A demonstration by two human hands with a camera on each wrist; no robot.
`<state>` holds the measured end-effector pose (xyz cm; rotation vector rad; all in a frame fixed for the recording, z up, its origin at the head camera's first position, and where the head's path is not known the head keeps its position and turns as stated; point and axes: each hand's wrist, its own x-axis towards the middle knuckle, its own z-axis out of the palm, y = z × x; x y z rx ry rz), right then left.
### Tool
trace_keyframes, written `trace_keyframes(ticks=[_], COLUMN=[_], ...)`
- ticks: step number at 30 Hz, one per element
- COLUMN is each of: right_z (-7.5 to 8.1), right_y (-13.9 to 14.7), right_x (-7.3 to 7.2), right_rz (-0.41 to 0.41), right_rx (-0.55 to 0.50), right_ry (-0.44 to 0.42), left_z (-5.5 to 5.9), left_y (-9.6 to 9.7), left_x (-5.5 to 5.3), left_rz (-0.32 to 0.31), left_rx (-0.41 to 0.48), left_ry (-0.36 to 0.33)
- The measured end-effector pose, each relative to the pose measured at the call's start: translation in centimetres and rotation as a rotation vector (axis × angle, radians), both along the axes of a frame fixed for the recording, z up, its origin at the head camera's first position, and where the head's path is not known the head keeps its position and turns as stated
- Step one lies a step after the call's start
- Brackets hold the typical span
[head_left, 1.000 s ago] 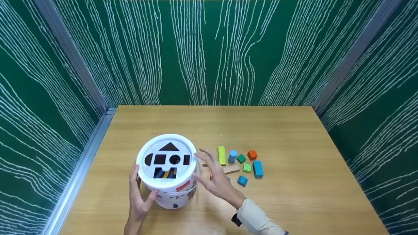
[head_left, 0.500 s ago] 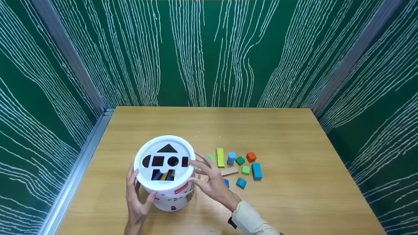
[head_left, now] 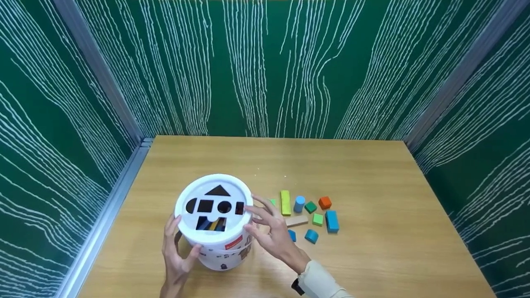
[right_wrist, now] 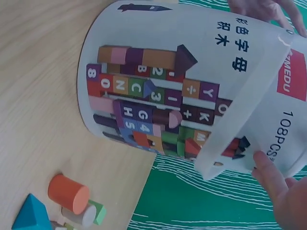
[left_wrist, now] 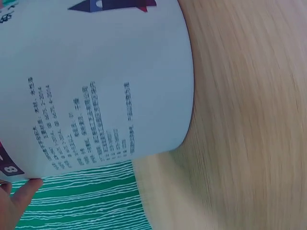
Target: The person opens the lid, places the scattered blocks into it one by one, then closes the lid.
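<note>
White bucket (head_left: 223, 258) on the worktop (head_left: 352, 174), left of loose blocks (head_left: 332, 221); I see left hand (head_left: 176, 256) gripping its side, thumb in front, right hand (head_left: 275, 236) touching the lid's (head_left: 240, 191) edge, fingers spread.

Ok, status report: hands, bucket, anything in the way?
Left hand holding bucket; right hand touching lid. Bucket upright on table, lid on. Loose blocks on the right, no obvious obstruction.

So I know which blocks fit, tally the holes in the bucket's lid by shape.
Triangular hole: 1
Half-round hole: 1
Square hole: 1
Round hole: 1
Narrow rectangular hole: 1
Notched rectangular hole: 1
Total: 6
</note>
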<state>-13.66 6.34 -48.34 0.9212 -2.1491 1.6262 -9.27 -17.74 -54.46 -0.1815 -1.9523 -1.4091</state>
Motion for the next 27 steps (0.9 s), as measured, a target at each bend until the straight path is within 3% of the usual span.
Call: trace_keyframes(ticks=[5,10,13,20,27], right_z=[-1.2,-0.4,0.0,0.8,1.1], right_y=[0.9,1.2,1.3,1.1,0.8], right_x=[-0.8,-1.2,-1.3,-1.2,-1.1], right_rz=[0.029,0.042,0.051,0.089,0.134], right_rx=[0.134,0.237,0.270,0.280,0.245], right_ry=[0.065,0.250,0.313,0.323,0.332], left_z=[0.2,0.0,-0.1,0.9,1.0], left_y=[0.1,0.2,0.4,1.0,0.5], left_x=[0.2,0.1,-0.1,-0.3,-0.4], left_rz=[0.011,0.007,0.005,0.025,0.037], left_rx=[-0.004,-0.009,-0.004,0.045,0.019], left_ry=[-0.021,0.008,0.041,0.002,0.047])
